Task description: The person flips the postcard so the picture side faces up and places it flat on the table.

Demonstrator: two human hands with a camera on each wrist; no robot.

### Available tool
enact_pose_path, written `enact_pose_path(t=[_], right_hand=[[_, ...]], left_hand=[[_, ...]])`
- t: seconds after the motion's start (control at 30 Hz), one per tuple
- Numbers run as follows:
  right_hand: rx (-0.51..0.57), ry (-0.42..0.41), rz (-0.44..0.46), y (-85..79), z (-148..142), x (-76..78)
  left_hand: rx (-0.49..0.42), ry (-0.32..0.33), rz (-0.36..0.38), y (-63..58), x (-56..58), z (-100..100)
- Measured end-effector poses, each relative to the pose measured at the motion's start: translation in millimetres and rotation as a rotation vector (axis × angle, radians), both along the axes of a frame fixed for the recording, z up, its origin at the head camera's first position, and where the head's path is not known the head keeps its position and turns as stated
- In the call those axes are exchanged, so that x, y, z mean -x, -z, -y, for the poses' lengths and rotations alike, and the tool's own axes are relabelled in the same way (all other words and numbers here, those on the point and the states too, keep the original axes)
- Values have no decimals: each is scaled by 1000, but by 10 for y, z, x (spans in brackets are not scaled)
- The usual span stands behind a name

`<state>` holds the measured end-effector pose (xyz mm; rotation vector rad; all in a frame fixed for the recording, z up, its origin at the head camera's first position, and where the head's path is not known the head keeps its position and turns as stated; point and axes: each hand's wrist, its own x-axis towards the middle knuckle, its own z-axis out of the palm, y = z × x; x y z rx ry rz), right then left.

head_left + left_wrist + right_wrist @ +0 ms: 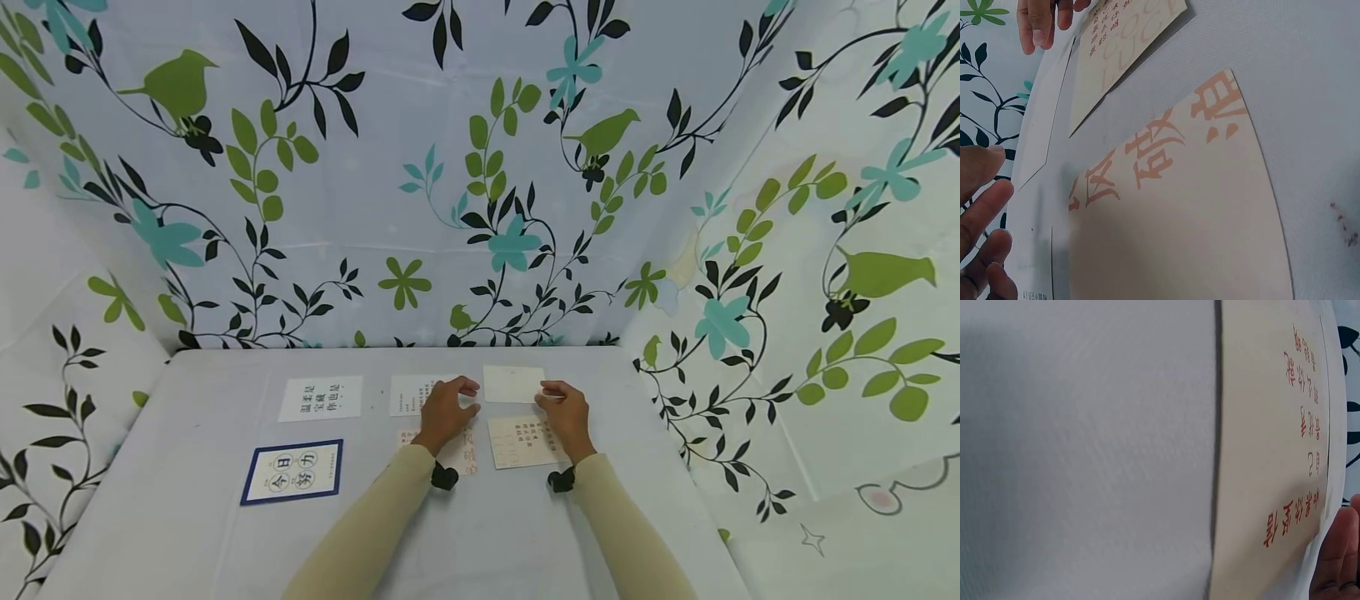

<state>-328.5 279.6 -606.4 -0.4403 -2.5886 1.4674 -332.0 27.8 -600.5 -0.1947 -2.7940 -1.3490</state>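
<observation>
My left hand (442, 412) hovers with bent, parted fingers over a white card with small print (406, 397) and a cream card with large orange characters (1179, 244), partly hiding both. Nothing shows between its thumb and fingers. To the right, a plain off-white card (513, 385) lies flat, between the two hands. My right hand (567, 421) has its fingertips right at that card's right edge, thumb and forefinger slightly apart. Just below lies a beige card with red characters (517, 448), its right end overlapped by the right hand in the head view.
On the left of the white-covered table (187, 533) lie a white card with black characters (321, 398) and a blue-bordered card (292, 472). Behind the table's far edge hangs a leaf-and-bird patterned cloth (420, 192). Black wrist cameras (444, 477) sit at both cuffs.
</observation>
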Motion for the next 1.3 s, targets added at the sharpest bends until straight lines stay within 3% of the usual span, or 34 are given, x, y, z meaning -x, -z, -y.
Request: enact_pose_path(t=[0.37,1.03,1.3], right_hand=[[-36,38,48,-17,-25,-5],[-52,48,63,65,-5,36],[12,90,54,47,-9,62]], left_hand=[[34,49,73,-1,7,-78],[35,113,105,10,-34,-115],[31,114,96,12,-36,-120]])
